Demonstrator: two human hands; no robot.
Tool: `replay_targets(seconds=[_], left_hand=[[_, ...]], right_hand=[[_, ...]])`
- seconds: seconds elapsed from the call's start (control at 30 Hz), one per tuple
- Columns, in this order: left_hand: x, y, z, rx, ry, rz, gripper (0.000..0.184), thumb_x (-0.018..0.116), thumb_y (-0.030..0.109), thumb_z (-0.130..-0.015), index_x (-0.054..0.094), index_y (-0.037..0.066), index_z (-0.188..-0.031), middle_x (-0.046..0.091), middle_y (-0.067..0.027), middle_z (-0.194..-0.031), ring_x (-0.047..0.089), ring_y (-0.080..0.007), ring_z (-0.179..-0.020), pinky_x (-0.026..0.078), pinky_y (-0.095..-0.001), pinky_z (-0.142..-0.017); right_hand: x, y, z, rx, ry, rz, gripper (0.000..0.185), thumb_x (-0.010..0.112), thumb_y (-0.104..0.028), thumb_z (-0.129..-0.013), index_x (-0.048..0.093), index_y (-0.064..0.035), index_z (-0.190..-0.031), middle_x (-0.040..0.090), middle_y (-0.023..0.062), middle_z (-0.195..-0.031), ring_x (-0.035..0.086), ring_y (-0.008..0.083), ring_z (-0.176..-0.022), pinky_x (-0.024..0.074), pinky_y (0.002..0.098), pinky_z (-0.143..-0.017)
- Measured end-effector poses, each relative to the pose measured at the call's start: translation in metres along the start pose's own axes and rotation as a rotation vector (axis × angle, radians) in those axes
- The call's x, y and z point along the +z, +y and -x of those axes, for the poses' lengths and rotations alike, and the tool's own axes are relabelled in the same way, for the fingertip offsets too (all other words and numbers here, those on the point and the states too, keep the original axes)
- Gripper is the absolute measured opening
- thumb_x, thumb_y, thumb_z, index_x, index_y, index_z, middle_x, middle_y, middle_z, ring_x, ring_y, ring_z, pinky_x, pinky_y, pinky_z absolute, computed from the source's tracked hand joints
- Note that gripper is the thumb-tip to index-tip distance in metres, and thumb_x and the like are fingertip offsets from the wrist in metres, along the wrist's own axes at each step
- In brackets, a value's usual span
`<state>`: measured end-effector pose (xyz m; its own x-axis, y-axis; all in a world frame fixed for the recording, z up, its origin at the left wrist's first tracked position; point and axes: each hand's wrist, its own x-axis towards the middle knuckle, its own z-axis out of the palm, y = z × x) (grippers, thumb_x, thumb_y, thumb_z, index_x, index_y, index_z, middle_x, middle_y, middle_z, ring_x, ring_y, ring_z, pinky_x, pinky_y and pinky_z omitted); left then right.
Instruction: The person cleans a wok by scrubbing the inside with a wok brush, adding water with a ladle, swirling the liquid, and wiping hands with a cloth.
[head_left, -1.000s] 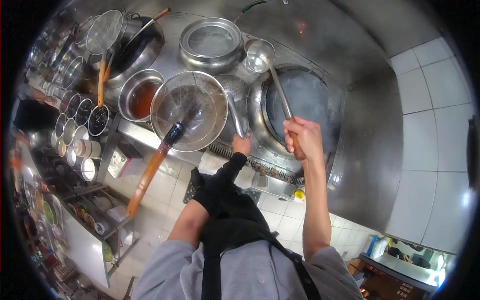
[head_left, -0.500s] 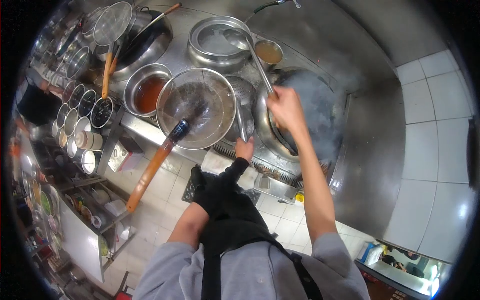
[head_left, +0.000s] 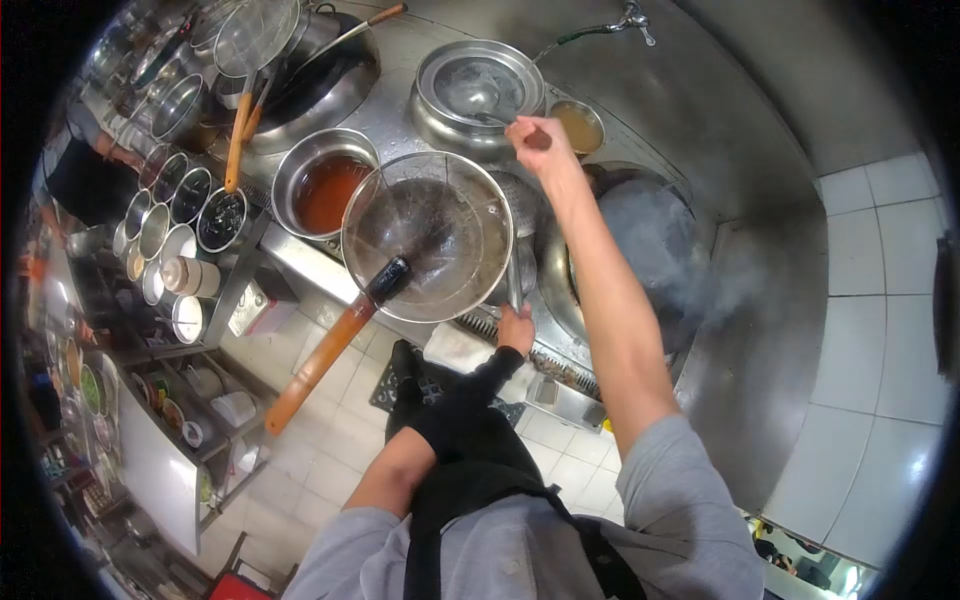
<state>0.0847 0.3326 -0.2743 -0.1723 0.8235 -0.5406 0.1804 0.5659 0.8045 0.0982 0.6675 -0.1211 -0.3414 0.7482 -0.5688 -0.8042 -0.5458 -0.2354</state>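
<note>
Head view: left hand (head_left: 516, 328) grips a metal handle (head_left: 515, 282), right hand (head_left: 541, 146) clasps a ladle (head_left: 491, 119) dipped into a pot (head_left: 436, 128).

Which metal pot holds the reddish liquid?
The smaller pot, just left of the central wire strainer in the picture; the larger pot near the right hand holds greyish liquid instead.

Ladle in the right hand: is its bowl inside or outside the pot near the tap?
Inside, it seems: the ladle's bowl shows within the pot's rim. How full it is, I cannot tell.
</note>
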Motion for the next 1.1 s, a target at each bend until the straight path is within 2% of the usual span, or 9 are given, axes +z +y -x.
replay_targets(seconds=[0.2,0.3,0.4,0.53,0.77,0.9,0.93,1.03,1.1], left_hand=[[-0.002,0.001,0.002,-0.003,-0.018,0.035,0.071,0.059,0.036,-0.103,0.038,-0.02,-0.142,0.06,-0.0444,-0.126,0.057,-0.0554,-0.123,0.045,-0.0529,-0.105],[-0.006,0.006,0.001,-0.049,-0.038,0.021,0.072,0.058,0.037,-0.103,0.037,-0.017,-0.145,0.06,-0.0424,-0.128,0.057,-0.0535,-0.127,0.044,-0.0517,-0.108],[-0.007,0.006,0.0,-0.064,-0.043,-0.003,0.071,0.059,0.04,-0.102,0.039,-0.013,-0.145,0.061,-0.0419,-0.127,0.058,-0.0548,-0.125,0.045,-0.054,-0.107],[-0.002,0.0,-0.003,-0.031,0.026,-0.023,0.061,0.06,0.039,-0.101,0.047,-0.009,-0.136,0.063,-0.0408,-0.122,0.06,-0.0567,-0.119,0.046,-0.056,-0.103],[0.004,-0.015,-0.012,0.025,0.072,-0.031,0.058,0.063,0.038,-0.099,0.051,-0.009,-0.131,0.065,-0.0393,-0.119,0.061,-0.0551,-0.117,0.047,-0.0549,-0.101],[0.001,-0.014,-0.006,0.069,0.095,-0.052,0.058,0.064,0.038,-0.099,0.052,-0.011,-0.128,0.066,-0.0387,-0.119,0.062,-0.0545,-0.117,0.048,-0.0542,-0.1],[0.0,-0.013,-0.008,0.053,0.082,-0.053,0.058,0.064,0.038,-0.099,0.052,-0.012,-0.128,0.066,-0.0386,-0.119,0.062,-0.0542,-0.117,0.048,-0.0541,-0.1],[0.0,-0.012,-0.008,0.049,0.071,-0.035,0.059,0.065,0.038,-0.099,0.052,-0.012,-0.128,0.066,-0.0384,-0.119,0.062,-0.0536,-0.117,0.048,-0.0539,-0.1],[-0.002,-0.009,-0.007,0.043,0.066,-0.025,0.059,0.065,0.038,-0.099,0.052,-0.012,-0.128,0.066,-0.0384,-0.119,0.063,-0.0536,-0.117,0.048,-0.0539,-0.1]], right_hand=[[-0.014,0.012,0.121,0.059,-0.054,-0.047,0.016,0.062,0.003,-0.096,0.048,0.0096,-0.101,0.055,0.0104,-0.08,0.05,0.0103,-0.052,0.0436,0.0195,-0.045],[-0.02,0.013,0.184,-0.008,-0.07,0.092,0.02,0.063,-0.003,-0.097,0.051,0.0101,-0.106,0.057,0.0101,-0.082,0.051,0.0091,-0.053,0.0415,0.0198,-0.043],[-0.024,0.019,0.244,-0.106,-0.06,0.243,0.016,0.065,-0.006,-0.098,0.055,0.0064,-0.101,0.06,0.0105,-0.083,0.051,0.0092,-0.053,0.0397,0.0206,-0.041],[-0.022,0.034,0.302,-0.275,0.144,0.382,0.011,0.066,-0.005,-0.096,0.059,0.0043,-0.095,0.062,0.0111,-0.082,0.051,0.0101,-0.053,0.0394,0.0233,-0.04],[-0.046,0.045,0.34,-0.485,0.353,0.991,0.011,0.068,-0.006,-0.094,0.064,0.0029,-0.091,0.06,0.0054,-0.07,0.055,0.0108,-0.047,0.0415,0.0277,-0.037],[-0.062,0.053,0.356,-0.493,0.541,1.457,0.031,0.068,-0.008,-0.093,0.071,0.0098,-0.118,0.06,0.0045,-0.062,0.057,0.0112,-0.046,0.0443,0.0309,-0.039],[-0.065,0.054,0.358,-0.506,0.566,1.615,0.048,0.068,-0.008,-0.089,0.064,0.0101,-0.134,0.064,0.0123,-0.061,0.062,0.023,-0.049,0.0517,0.0365,-0.05],[-0.068,0.057,0.362,-0.484,0.573,2.027,0.051,0.066,-0.007,-0.086,0.063,0.0084,-0.134,0.069,0.0245,-0.072,0.069,0.039,-0.066,0.0571,0.0445,-0.07],[-0.074,0.062,0.356,-0.504,0.524,2.122,0.051,0.064,-0.006,-0.084,0.064,0.0072,-0.133,0.07,0.0285,-0.083,0.068,0.0447,-0.08,0.0559,0.0484,-0.08]])
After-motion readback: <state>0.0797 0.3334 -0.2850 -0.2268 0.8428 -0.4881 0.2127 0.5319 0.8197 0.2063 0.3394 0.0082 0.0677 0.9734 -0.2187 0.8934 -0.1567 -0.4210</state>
